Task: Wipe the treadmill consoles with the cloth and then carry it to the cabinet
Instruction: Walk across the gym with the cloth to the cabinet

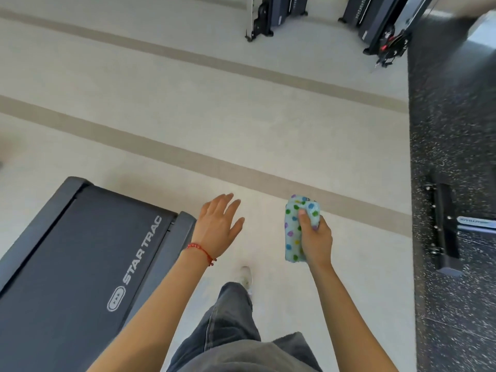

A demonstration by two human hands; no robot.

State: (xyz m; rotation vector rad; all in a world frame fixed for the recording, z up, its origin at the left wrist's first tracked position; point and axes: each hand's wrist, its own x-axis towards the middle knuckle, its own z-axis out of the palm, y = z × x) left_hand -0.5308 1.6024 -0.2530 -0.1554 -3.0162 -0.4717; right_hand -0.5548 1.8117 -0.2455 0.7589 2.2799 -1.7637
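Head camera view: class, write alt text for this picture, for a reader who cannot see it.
A person walking across a pale striped floor holds a folded, polka-dotted cloth in the right hand, while the empty left hand is open. A dark treadmill deck lies at lower left, and more gym machines stand ahead.

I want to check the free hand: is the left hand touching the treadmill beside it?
Apart. The head view shows the left hand open in the air, past the end of the treadmill.
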